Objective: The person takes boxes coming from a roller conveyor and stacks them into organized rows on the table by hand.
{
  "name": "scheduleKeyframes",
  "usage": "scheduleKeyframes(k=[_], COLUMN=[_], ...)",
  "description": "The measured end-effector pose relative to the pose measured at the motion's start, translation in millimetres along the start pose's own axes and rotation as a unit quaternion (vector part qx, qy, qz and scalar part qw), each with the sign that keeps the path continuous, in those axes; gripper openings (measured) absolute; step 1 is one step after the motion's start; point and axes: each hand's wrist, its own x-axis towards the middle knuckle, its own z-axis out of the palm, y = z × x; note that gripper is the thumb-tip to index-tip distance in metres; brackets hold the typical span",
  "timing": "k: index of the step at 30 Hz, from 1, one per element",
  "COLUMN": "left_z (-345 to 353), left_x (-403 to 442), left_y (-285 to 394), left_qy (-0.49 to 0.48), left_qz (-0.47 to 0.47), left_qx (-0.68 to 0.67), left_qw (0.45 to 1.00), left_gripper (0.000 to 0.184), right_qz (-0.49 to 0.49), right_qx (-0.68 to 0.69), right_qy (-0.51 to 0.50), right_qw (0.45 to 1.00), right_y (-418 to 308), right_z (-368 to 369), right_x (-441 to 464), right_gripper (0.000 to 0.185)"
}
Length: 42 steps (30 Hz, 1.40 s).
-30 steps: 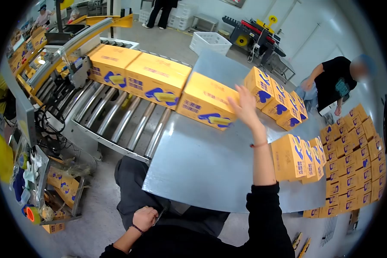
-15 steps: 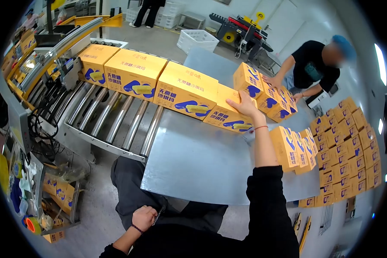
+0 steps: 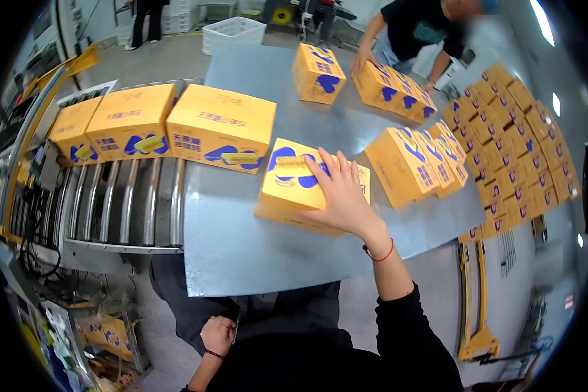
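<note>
We have our right hand (image 3: 340, 196) open wide on a yellow cardboard box with blue pictures (image 3: 286, 196). The box is on a flat grey metal table (image 3: 255, 261), apart from a row of three big yellow boxes (image 3: 130, 124) on our left and near a bunch of yellow boxes (image 3: 398, 163) on our right. We keep our left hand (image 3: 218, 335) curled up by our lap; we cannot tell if it holds anything. Across the table, we see another person's hand (image 3: 362, 61) touching more yellow boxes (image 3: 393, 91).
</note>
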Motion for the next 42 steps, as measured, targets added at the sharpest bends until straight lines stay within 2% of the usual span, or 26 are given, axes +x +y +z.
scheduleKeyframes(k=[1, 3, 8, 12, 13, 15, 16, 18, 19, 21, 22, 23, 26, 29, 32, 33, 35, 37, 39, 40, 42], left_z=[1.4, 2.2, 5.9, 4.3, 2.8, 3.3, 1.8, 1.8, 1.3, -0.6, -2.5, -3.5, -2.7, -4.6, -4.8, -4.5, -2.5, -4.0, 1.0, 4.0, 7.8], left_x=[0.9, 0.0, -0.5, -0.8, -1.9, -1.1, 0.1, -0.9, -0.8, 0.7, -0.3, -1.6, -2.7, -4.0, -6.3, -6.9, -5.8, -4.9, -4.1, -4.4, -5.4], left_y=[1.2, 2.1, 4.8, 3.4, 2.6, 3.0, 5.0, 3.7, 2.6, 3.5, 3.6, 4.1, 3.7, 6.5, 6.6, 7.1, 5.5, 5.1, 0.8, -1.9, -3.6], left_qy=[-0.008, 0.000, 0.007, 0.017, 0.023, 0.019, 0.018, 0.025, 0.020, 0.028, 0.024, 0.030, 0.021, 0.032, 0.030, 0.032, 0.036, 0.024, 0.021, 0.024, -0.007], left_qz=[0.008, -0.005, -0.013, -0.004, -0.010, -0.006, -0.009, -0.009, 0.000, 0.000, 0.006, 0.003, 0.005, -0.003, -0.009, -0.013, -0.013, -0.025, -0.014, -0.012, 0.024], left_qx=[0.001, 0.008, 0.033, 0.017, 0.020, 0.020, 0.028, 0.020, 0.014, 0.006, -0.001, 0.003, -0.003, -0.005, 0.003, 0.001, -0.006, -0.003, -0.003, -0.006, -0.020], left_qw=[1.000, 1.000, 0.999, 1.000, 0.999, 1.000, 0.999, 0.999, 1.000, 1.000, 1.000, 1.000, 1.000, 0.999, 0.999, 0.999, 0.999, 0.999, 1.000, 1.000, 0.999], left_gripper=[0.015, 0.015, 0.014, 0.014, 0.014, 0.012, 0.012, 0.012, 0.012, 0.012, 0.011, 0.011, 0.011, 0.011, 0.010, 0.010, 0.010, 0.010, 0.011, 0.011, 0.012], right_qz=[0.011, 0.109, 0.356, 0.354, 0.346, 0.406, 0.393, 0.479, 0.471, 0.262, 0.192, 0.122, -0.016, -0.044, 0.080, 0.079, 0.086, 0.052, 0.042, 0.066, -0.046], right_qx=[0.000, -0.015, -0.041, -0.053, -0.050, -0.053, -0.056, -0.184, -0.185, -0.127, -0.058, 0.013, 0.066, 0.106, 0.114, 0.113, 0.115, 0.067, 0.050, 0.042, 0.004], right_qy=[0.001, -0.014, -0.040, -0.038, -0.036, -0.068, -0.064, -0.122, -0.116, 0.001, 0.033, 0.064, 0.084, 0.102, -0.091, -0.091, -0.031, 0.095, -0.018, -0.019, 0.021], right_qw=[1.000, 0.994, 0.933, 0.933, 0.936, 0.910, 0.915, 0.850, 0.854, 0.957, 0.979, 0.990, 0.994, 0.988, 0.986, 0.986, 0.989, 0.992, 0.998, 0.997, 0.999], right_y=[9.2, 24.7, 120.8, 200.0, 210.2, 216.0, 212.4, 198.9, 198.3, 203.1, 188.8, 160.8, 64.5, 21.1, 11.4, 17.1, 30.7, 18.4, 10.4, 13.6, 20.4], right_z=[2.7, 11.1, 2.6, -1.0, -5.9, -19.7, -23.2, -27.5, -18.4, 15.1, 28.2, 41.0, 50.6, 79.9, 67.9, 61.7, 53.6, 24.7, -6.0, -2.4, 6.1], right_x=[-3.7, -11.2, -50.1, -93.4, -99.7, -92.9, -79.7, -56.4, -42.5, -1.0, 25.5, 57.1, 143.6, 201.9, 229.2, 223.5, 197.9, 138.3, 88.3, 67.2, 21.7], right_gripper=[0.097, 0.107, 0.104, 0.102, 0.102, 0.101, 0.101, 0.089, 0.089, 0.076, 0.072, 0.069, 0.072, 0.074, 0.075, 0.075, 0.073, 0.075, 0.081, 0.081, 0.088])
